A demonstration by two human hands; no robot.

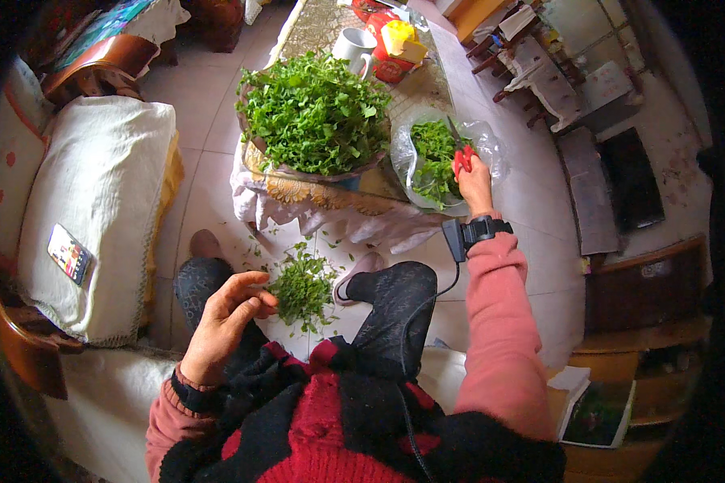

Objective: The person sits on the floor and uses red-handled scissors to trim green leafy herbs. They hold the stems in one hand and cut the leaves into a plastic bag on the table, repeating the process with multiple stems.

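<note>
Red-handled scissors [464, 158] are clamped in right grip [477, 187], upper right; greens [434, 153], likely light, tender, best scooped from beneath; left grip [227, 318]: closure unclear.

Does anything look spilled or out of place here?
Yes: a small heap of green sprigs lies on the tiled floor between the shoes, with loose bits scattered around it. It looks odd because the other greens sit up on the table. I can't tell whether it was dropped deliberately.
</note>
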